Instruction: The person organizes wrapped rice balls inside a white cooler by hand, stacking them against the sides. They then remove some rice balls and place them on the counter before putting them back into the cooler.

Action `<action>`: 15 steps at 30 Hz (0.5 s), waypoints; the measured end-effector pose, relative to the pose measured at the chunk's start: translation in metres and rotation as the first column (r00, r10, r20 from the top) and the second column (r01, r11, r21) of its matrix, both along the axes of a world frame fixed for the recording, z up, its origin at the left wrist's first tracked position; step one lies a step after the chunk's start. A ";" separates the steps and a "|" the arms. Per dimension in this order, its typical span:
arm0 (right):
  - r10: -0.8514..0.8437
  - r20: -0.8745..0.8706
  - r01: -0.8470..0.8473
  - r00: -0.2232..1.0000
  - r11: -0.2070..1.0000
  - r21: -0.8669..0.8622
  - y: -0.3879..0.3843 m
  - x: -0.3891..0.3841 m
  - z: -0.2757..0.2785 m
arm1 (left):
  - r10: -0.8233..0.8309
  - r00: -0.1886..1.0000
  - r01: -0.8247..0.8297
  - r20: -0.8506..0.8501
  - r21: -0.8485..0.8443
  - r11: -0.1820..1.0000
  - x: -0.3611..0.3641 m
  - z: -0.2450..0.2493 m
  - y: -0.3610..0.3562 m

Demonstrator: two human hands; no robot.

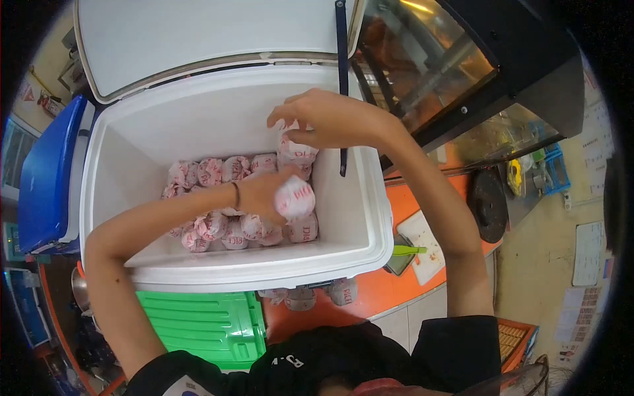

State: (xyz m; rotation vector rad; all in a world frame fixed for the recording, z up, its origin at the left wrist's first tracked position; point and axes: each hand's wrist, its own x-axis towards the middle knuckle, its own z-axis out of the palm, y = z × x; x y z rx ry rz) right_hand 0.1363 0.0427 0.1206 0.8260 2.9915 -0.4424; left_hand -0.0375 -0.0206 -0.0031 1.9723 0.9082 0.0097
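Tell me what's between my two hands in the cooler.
Head view: stacked paper-wrapped parcels sit between the right hand, touching their top, and the left hand, gripping another parcel.

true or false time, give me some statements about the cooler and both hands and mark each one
1. The white cooler has its lid open. True.
2. The left hand holds a wrapped packet. True.
3. The right hand grips the lid. False: it reaches into the cooler, fingers on a stacked packet near the right wall.
4. The cooler has nothing in it. False: rows of packets cover its bottom.
5. Some loose packets lie outside the cooler, in front of it. True.
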 end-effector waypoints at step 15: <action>-0.035 0.165 0.001 0.986 0.979 0.204 0.015 -0.003 -0.048 | 0.491 0.870 -0.479 -0.055 0.148 0.865 -0.035 -0.010 0.061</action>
